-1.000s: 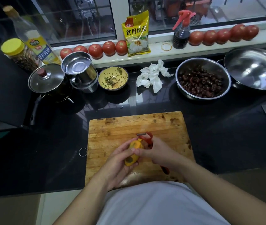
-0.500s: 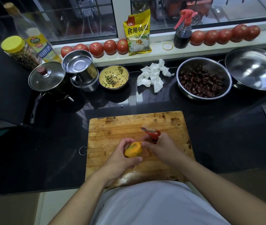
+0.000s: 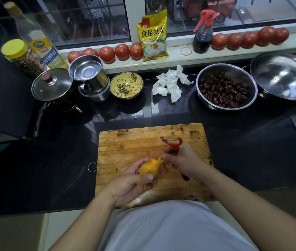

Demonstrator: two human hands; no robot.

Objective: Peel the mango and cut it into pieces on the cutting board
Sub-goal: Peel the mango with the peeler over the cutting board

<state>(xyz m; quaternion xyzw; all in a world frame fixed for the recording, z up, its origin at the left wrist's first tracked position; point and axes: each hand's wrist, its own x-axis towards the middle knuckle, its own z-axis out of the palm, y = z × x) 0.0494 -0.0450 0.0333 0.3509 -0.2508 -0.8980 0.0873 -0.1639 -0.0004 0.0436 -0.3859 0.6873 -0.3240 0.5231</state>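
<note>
Head view, looking down at a wooden cutting board (image 3: 143,142) on a dark counter (image 3: 252,151). Over the near half of the board, left hand (image 3: 131,183) curled around a small mango (image 3: 148,171), thumb across its front, fruit held in the air and not resting on the wood. Right hand (image 3: 183,160) closed around a red peeler (image 3: 173,144), blade end pointing up and away, clear of the fruit. Between the mango tip and the right fingertips (image 3: 165,157), a thin strip of peel (image 3: 160,160), seemingly pinched and being pulled off. Yellow skin with a green patch on the visible side; how much is already bare, hard to tell.

Step in hand, most likely: peeling, not cutting. Next move probably calls for dropping the strip, turning the fruit in the left hand, and bringing the blade back to an unpeeled side. Wet fruit likely slippery, so a firm hold needed. No knife clearly visible for the cutting step.
</note>
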